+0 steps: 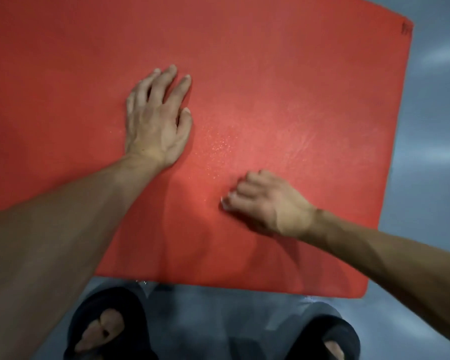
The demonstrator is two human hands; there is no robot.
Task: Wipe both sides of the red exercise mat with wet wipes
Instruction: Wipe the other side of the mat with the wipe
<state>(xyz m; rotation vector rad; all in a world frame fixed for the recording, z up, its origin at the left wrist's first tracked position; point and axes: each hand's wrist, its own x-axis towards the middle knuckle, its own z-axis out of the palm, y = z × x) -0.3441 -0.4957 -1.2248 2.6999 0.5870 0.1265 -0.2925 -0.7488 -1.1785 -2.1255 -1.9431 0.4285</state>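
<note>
The red exercise mat (283, 74) lies flat on the floor and fills most of the view. My left hand (157, 118) rests palm down on its middle, fingers straight and spread. My right hand (266, 203) sits nearer the mat's front edge with fingers curled over a wet wipe (224, 203); only a small white bit shows at the fingertips. A shiny damp streak and fine droplets lie on the mat between and beyond the two hands.
Grey floor (426, 126) surrounds the mat on the right and in front. My two feet in black slides (109, 326) (325, 339) stand just before the mat's front edge. The mat's far right corner carries a small dark mark (405, 28).
</note>
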